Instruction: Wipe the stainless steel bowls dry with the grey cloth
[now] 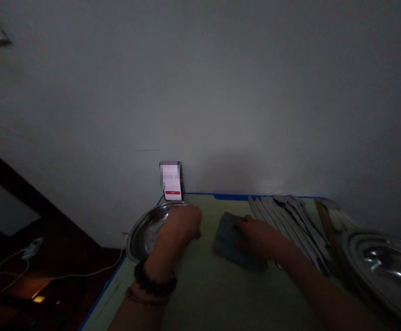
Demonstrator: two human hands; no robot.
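My left hand (184,221) is curled closed beside the right rim of a shiny metal bowl (141,236), partly covering it. What its fingers hold, if anything, is hidden. A dark beaded bracelet is on that wrist. My right hand (260,236) rests over a folded grey-blue cloth (225,236), thumb and fingers closed on its right part. The cloth lies on the pale green tabletop. Just right of this hand, a row of metal table knives (272,216) lies slanted, alongside several spoons or forks (300,214). The picture is dark and slightly blurred.
A phone (173,184) with a lit screen leans against the grey wall behind the bowl. Brown wooden sticks (324,223) and stacked metal bowls (386,269) stand at the right. White cables (83,276) hang left of the blue-edged table (193,299).
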